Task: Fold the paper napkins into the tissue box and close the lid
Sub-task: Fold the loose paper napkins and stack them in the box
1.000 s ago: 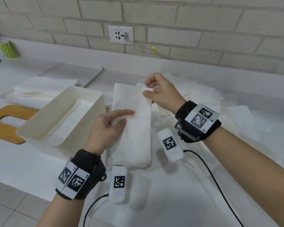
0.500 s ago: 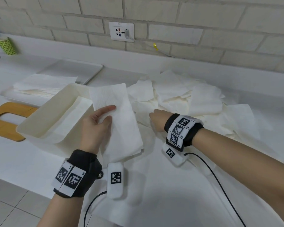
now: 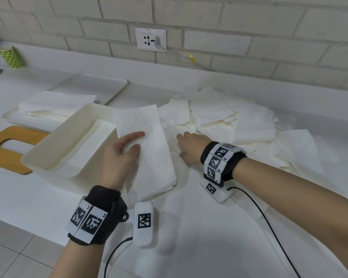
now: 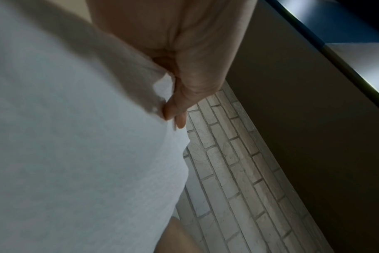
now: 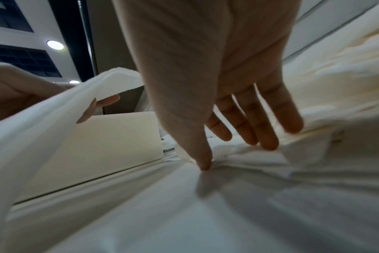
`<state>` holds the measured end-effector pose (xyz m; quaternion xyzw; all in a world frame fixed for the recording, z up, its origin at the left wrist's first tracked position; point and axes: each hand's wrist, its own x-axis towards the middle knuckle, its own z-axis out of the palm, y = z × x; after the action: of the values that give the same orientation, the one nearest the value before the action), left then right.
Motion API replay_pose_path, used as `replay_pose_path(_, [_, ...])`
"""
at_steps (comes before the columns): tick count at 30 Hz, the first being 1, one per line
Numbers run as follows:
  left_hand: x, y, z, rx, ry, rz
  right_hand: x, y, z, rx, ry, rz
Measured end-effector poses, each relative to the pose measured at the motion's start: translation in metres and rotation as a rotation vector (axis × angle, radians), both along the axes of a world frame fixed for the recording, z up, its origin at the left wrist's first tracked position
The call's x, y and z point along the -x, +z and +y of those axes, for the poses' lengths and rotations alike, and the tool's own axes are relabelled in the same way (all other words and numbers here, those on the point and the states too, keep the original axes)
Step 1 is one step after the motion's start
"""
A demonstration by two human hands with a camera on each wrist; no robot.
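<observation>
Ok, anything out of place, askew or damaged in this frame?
Nothing damaged or spilled. The loose napkins lie in an untidy, overlapping heap, and the tissue box sits skewed on the counter, its wooden lid off beside it. The left hand holds a folded napkin; the right hand touches the heap.

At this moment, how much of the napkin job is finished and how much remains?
Done: at least one folded napkin lies inside the open tissue box. In hand: the left hand holds another folded napkin beside the box, while the right hand rests open on the loose napkin pile. Left: that pile is large, and the wooden lid lies on the counter, off the box.
</observation>
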<state>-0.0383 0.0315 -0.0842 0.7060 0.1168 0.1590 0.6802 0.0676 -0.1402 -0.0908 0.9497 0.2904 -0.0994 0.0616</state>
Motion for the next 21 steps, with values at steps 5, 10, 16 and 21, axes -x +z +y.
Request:
replay_pose_path(5, [-0.001, 0.000, -0.001, -0.006, -0.010, 0.003, 0.000, 0.008, 0.007, 0.056, 0.065, 0.020])
replay_pose_path(10, [0.001, 0.002, 0.002, -0.011, 0.014, -0.008, -0.002, 0.014, 0.010, 0.128, 0.047, -0.039])
replay_pose_path(16, [0.001, 0.001, 0.010, -0.066, 0.070, -0.007, -0.005, 0.015, 0.003, -0.020, -0.036, -0.020])
replay_pose_path(21, [0.000, 0.003, 0.003, -0.053, 0.045, -0.026, -0.008, 0.008, -0.005, -0.130, 0.011, 0.054])
